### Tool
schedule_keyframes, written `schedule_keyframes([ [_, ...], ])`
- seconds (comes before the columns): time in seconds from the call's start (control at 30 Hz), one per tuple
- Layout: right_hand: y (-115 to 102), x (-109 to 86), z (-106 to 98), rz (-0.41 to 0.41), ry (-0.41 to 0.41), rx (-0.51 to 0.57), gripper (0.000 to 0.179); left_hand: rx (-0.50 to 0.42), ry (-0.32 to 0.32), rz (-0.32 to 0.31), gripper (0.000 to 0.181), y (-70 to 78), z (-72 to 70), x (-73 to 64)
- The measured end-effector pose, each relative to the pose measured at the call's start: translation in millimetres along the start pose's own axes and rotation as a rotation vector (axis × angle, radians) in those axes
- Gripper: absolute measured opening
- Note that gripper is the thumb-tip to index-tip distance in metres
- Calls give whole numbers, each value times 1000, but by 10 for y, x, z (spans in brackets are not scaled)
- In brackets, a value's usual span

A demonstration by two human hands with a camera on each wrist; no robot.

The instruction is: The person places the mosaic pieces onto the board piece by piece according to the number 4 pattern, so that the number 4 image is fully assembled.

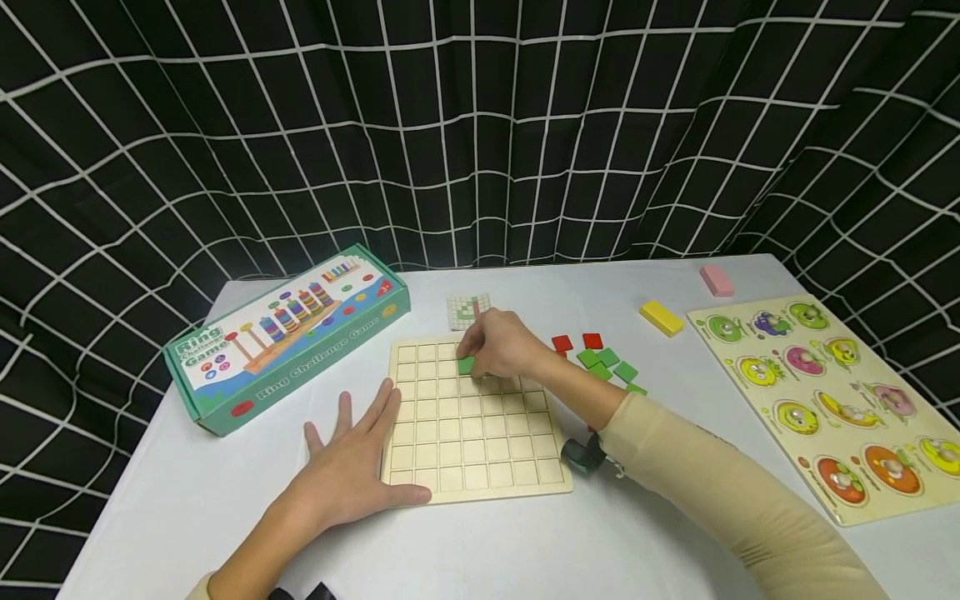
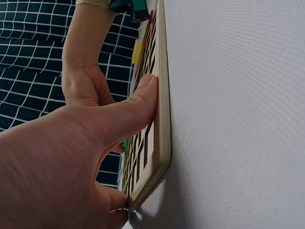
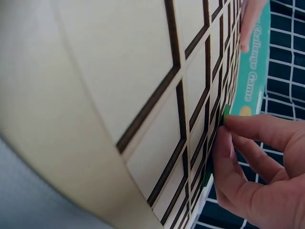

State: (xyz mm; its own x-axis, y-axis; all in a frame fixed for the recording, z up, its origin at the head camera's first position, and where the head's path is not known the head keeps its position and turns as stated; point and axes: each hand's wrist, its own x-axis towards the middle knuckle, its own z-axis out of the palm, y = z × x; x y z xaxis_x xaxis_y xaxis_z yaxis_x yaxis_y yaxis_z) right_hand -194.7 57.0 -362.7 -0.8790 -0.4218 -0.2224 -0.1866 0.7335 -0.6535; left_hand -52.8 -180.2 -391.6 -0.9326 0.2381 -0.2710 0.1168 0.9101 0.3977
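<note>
A pale wooden grid board [image 1: 461, 454] lies on the white table. Near its far edge my right hand [image 1: 504, 343] pinches a small green square tile [image 1: 466, 365] at the grid. In the right wrist view the tile [image 3: 226, 113] shows at the fingertips, and another bit of green [image 3: 208, 173] lies lower on the board, partly hidden by the fingers. My left hand [image 1: 348, 471] rests at the board's left side with fingers spread. Its thumb lies on the near left corner, pressing the rim, as the left wrist view shows.
Loose green tiles [image 1: 626, 372] and red tiles [image 1: 592, 341] lie right of the board. Behind it is a small pattern card [image 1: 463, 313]. A Ring Challenge Game box [image 1: 300, 333] stands left. Rightward are a yellow block [image 1: 662, 318], a pink block [image 1: 717, 282] and a fruit puzzle board [image 1: 832, 408].
</note>
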Motion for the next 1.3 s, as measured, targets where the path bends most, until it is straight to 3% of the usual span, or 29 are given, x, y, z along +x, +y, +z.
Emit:
schedule_keyframes([
  [0.47, 7, 8, 15, -26, -5, -31, 26, 14, -5, -5, 136, 17, 1, 0],
  [0.83, 19, -10, -19, -10, -9, 5, 25, 12, -9, -6, 136, 20, -2, -4],
  [1.3, 91, -144, -211, -35, 7, 75, 25, 12, -12, -3, 136, 26, -8, -5],
])
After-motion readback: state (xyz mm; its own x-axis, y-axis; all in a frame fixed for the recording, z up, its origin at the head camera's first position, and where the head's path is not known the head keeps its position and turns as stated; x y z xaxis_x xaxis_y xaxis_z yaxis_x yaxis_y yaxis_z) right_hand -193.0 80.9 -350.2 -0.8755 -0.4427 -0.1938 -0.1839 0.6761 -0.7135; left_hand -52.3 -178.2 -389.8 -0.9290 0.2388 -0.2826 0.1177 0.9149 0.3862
